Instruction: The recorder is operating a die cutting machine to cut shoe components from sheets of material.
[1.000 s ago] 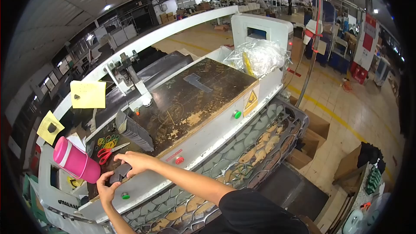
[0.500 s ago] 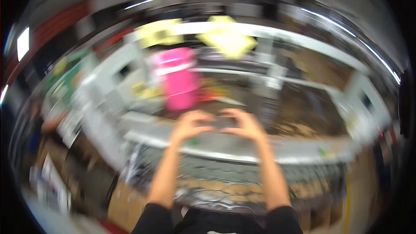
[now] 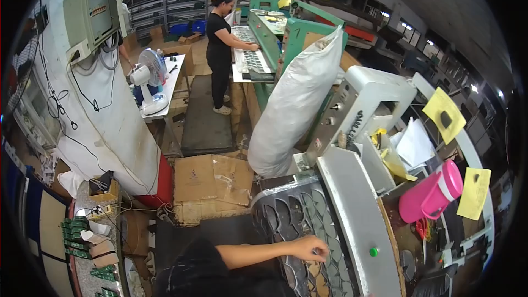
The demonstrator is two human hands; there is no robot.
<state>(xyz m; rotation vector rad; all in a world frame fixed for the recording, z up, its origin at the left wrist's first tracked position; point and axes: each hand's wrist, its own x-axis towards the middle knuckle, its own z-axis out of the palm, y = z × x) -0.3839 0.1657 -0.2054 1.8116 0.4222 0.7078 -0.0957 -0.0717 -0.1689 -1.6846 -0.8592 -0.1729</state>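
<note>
My left hand (image 3: 309, 248) is over a dark sheet (image 3: 286, 187) with rows of curved cut-out outlines, lying along the front of a grey machine bed (image 3: 357, 203). Its fingers are curled together, and a small dark spot shows between them; what they hold, if anything, I cannot make out. Through some outlines near the hand, tan material shows. A round green button (image 3: 374, 252) sits on the machine bed to the right of the hand. My right hand is out of view beyond the lower edge.
A tall white sack (image 3: 297, 104) stands beside the machine. Flattened cardboard (image 3: 212, 181) lies on the floor. A pink jug (image 3: 432, 192) stands at right. Further back, a co-worker (image 3: 220, 49) handles sheets at a green machine (image 3: 267, 38). A white fan (image 3: 149, 77) is on a table.
The view has swung left and is sharp now. Both hands were raised before me, fingers curved towards each other; now the left is low over the dark sheet and the right has left the picture.
</note>
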